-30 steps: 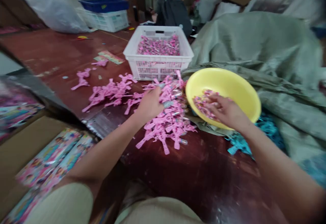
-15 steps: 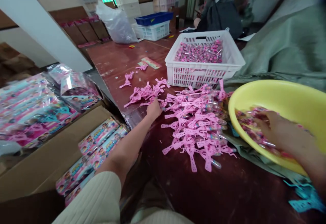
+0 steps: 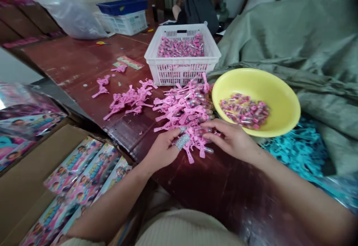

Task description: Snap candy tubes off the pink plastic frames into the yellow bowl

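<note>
My left hand (image 3: pixel 163 150), with silvery tape wrapped on its fingers, pinches a pink plastic toy piece (image 3: pixel 192 131) at the near side of a heap. Facing it, my right hand (image 3: pixel 231 139) grips a small clear tube (image 3: pixel 203 130) between thumb and fingers, its end close to the pink piece. Beneath and behind both hands lies the heap of pink pieces (image 3: pixel 179 106), many fitted with clear tubes. Right of the heap, a yellow basin (image 3: pixel 282 100) holds small tubes with pink caps (image 3: pixel 246 111). Fingertips partly hide the contact between piece and tube.
A white crate (image 3: pixel 181 61) of pink-capped tubes stands behind the heap. Loose pink pieces (image 3: pixel 128 100) lie left. An open carton (image 3: pixel 30 164) with printed packs is at lower left, turquoise pieces (image 3: pixel 299 152) at right. A person (image 3: pixel 198 7) sits across the table.
My right hand has come out of the yellow basin with a tube. My left hand has drawn back toward me with a pink piece, and both hands now meet. The view has turned right.
</note>
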### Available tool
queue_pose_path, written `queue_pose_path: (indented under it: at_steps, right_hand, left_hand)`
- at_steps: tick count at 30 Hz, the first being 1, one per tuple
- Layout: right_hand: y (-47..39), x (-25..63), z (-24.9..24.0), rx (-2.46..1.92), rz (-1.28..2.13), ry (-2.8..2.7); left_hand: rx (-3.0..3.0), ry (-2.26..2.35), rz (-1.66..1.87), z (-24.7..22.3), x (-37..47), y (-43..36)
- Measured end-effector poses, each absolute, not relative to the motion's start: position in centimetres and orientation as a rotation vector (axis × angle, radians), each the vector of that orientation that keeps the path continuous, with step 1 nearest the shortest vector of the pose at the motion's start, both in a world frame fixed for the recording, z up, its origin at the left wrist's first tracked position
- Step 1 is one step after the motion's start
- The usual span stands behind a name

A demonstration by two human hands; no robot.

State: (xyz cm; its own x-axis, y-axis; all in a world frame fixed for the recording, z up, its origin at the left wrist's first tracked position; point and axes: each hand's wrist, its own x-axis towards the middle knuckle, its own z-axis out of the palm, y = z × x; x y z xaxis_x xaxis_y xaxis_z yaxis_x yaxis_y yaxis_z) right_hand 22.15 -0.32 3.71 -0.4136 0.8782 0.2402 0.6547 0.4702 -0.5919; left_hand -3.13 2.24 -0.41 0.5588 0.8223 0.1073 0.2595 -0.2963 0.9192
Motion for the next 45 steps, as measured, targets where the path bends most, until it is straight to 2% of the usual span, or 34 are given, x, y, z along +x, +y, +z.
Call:
queue_pose_path:
  at_steps: [5, 12, 21, 24, 26, 29, 33, 36, 38, 43, 45]
  right_hand:
    - [-1.6, 22.7, 4.2, -1.293, 0.548, -2.235]
    - [-2.9, 22.5, 4.3, -1.321, 0.200, -2.384]
    - [-2.5, 21.5, 3.5, -1.760, 1.029, -1.898]
    - [-1.1, 22.5, 3.9, -1.788, 1.196, -1.856]
    - [1.0, 24.5, 4.0, -1.828, 0.970, -1.927]
    - [4.8, 29.5, 2.8, -2.148, 0.413, -1.918]
    - [7.9, 35.4, -0.7, -2.422, 0.288, -1.870]
    - [7.5, 36.6, -1.7, -2.386, 0.235, -1.908]
    - [6.0, 35.8, -0.7, -2.299, 0.207, -1.901]
    - [-0.1, 29.7, 4.1, -1.649, 0.623, -2.012]
    - [-2.0, 27.1, 5.2, -1.479, 0.693, -2.109]
  left_hand:
    - [1.923, 0.930, 0.725, -0.3, -1.1, 1.0]
    - [2.311, 0.998, 0.796, -0.4, 0.3, 0.4]
    - [2.457, 0.930, 0.956, -3.0, 0.9, 0.6]
    - [2.357, 0.881, 0.870, -2.9, 1.1, 1.4]
    - [2.171, 0.901, 0.776, -2.7, 0.9, 2.1]
    - [1.883, 0.956, 0.766, -2.7, 0.3, 3.0]
    - [1.676, 0.961, 0.778, -3.2, 0.3, 3.1]
    - [1.566, 0.969, 0.792, -3.4, 0.8, 2.8]
    - [1.477, 0.943, 0.805, -3.4, 1.2, 2.7]
    - [1.338, 0.865, 0.780, -2.9, 1.6, 2.1]
    - [1.292, 0.813, 0.753, -2.6, 1.9, 1.8]
